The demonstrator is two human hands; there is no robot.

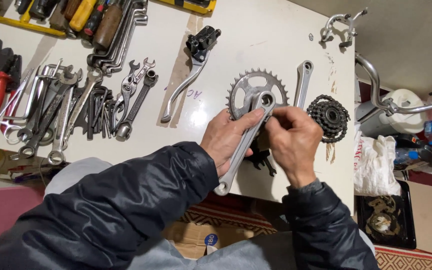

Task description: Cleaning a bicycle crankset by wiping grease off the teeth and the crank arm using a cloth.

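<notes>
Your left hand [226,142] grips the crank [243,145] with chainring [248,87]; right hand [293,140] pinches its hub. Second crank [303,82] lies loose at 1 o'clock, unfitted.

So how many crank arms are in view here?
2. One crank arm with the chainring is held in both hands; the loose crank arm lies on the table right of it.

Over a white table [276,30], the left hand [228,137] grips a silver crank arm [241,150] with its toothed chainring [248,87], while the right hand [293,140] pinches at the hub end. A second crank arm [303,82] and a dark freewheel cog [329,117] lie just right; a brake lever [188,80] and wrenches [66,110] lie left.
</notes>
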